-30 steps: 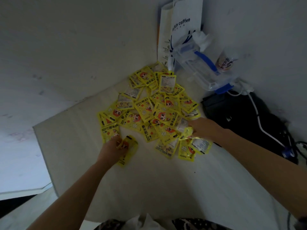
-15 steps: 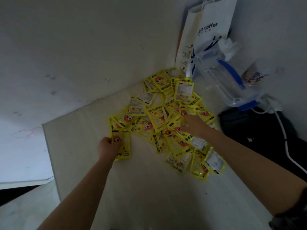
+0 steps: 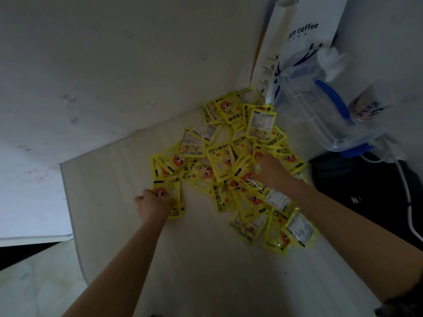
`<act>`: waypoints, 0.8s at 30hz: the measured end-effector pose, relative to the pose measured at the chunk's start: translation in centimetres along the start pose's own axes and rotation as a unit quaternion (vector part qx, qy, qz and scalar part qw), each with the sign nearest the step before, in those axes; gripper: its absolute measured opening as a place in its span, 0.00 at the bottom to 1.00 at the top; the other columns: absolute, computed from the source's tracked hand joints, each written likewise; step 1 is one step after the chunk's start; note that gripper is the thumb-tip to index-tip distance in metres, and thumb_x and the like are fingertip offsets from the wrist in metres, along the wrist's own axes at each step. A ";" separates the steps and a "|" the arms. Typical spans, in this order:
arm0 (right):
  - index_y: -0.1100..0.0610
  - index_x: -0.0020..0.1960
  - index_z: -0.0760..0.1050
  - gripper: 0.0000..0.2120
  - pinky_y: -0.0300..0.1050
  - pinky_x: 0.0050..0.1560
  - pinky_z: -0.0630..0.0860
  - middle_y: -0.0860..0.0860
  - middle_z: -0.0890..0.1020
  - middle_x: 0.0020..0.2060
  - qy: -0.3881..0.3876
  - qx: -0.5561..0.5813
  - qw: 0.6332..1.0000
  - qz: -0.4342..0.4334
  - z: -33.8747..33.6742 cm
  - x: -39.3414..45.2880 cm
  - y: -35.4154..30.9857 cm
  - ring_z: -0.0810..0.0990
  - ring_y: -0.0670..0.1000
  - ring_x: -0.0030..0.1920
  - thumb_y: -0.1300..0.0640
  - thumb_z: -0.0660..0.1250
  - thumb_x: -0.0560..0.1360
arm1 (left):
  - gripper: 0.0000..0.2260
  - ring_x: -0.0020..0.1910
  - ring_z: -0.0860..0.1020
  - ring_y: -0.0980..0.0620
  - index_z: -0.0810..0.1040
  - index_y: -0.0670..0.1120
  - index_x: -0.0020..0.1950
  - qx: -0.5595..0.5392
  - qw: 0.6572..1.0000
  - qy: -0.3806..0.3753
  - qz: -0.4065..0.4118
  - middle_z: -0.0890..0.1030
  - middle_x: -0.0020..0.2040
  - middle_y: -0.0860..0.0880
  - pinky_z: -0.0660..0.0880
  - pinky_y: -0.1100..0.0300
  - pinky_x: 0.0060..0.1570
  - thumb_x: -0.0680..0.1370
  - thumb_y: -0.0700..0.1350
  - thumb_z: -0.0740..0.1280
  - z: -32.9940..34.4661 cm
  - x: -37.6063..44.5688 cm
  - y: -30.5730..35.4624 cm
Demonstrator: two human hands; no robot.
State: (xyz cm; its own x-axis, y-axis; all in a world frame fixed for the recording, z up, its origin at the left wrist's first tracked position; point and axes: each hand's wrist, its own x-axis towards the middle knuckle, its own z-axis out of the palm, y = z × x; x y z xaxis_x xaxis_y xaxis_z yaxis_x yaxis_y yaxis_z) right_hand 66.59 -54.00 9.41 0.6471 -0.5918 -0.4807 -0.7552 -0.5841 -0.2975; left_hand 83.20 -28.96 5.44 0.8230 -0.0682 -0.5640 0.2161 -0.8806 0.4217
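**A:** The right hand (image 3: pixel 270 170) has gone from the near right edge of the pile (image 3: pixel 219 156) into its middle. The yellow packet (image 3: pixel 171 195) under the left hand (image 3: pixel 154 203) has swung from a slant to nearly straight.

**B:** What step is this?

**A:** Gathering, I judge: packets are pulled from the heap and collected at the left. The left grip is clenched on the yellow packet, fingers curled over its near left part. It sits at the pile's near left corner, on the pale surface (image 3: pixel 109 202).

**B:** And the right grip?

**A:** Its fingers are down among the packets in the middle. Whether they pinch one, I cannot tell.

**B:** How does the held packet lie?

**A:** Flat, it seems, with the printed face up. Its long axis runs from the person toward the wall, and the dark-striped end points away.

**B:** What does the next move call for?

**A:** Probably freeing one packet from its overlapping neighbours without dragging the rest. Then it is carried left and turned to the same heading so it stacks squarely. The paper bag (image 3: pixel 302 30) and clear jug (image 3: pixel 304 106) stand just beyond the pile.
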 end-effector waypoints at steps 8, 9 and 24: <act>0.57 0.54 0.70 0.19 0.58 0.61 0.72 0.59 0.77 0.57 -0.016 -0.013 0.999 0.030 0.1 -1.2 -0.4 0.72 0.63 0.62 0.43 0.68 0.74 | 0.21 0.52 0.75 0.39 0.69 0.42 0.56 -0.062 0.998 0.000 -0.019 0.76 0.53 0.40 0.77 0.46 0.50 0.68 0.40 0.74 0.1 -0.3 -0.2; 0.54 0.52 0.69 0.18 0.60 0.62 0.70 0.59 0.77 0.57 -0.018 -0.025 0.999 0.028 0.0 -1.4 -0.6 0.71 0.63 0.63 0.42 0.67 0.74 | 0.20 0.51 0.75 0.40 0.69 0.42 0.56 -0.073 0.997 0.000 -0.023 0.75 0.52 0.40 0.76 0.48 0.48 0.68 0.40 0.74 0.1 -0.4 -0.3; 0.56 0.72 0.62 0.31 0.45 0.54 0.72 0.56 0.73 0.65 0.049 0.200 0.979 -0.006 -0.2 -5.4 -0.6 0.74 0.57 0.64 0.55 0.72 0.73 | 0.29 0.49 0.78 0.45 0.69 0.45 0.64 -0.240 0.971 -0.017 0.015 0.76 0.53 0.45 0.78 0.51 0.46 0.66 0.35 0.76 -1.6 -3.3 -0.4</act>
State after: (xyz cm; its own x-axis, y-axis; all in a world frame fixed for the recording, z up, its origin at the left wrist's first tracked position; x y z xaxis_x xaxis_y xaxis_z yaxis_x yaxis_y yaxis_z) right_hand 63.53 -50.55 12.38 0.6491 -0.6474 -0.3994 -0.7149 -0.3396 -0.6112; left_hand 81.28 -27.62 8.26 0.8164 -0.1135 -0.5662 0.4186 -0.5590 0.7157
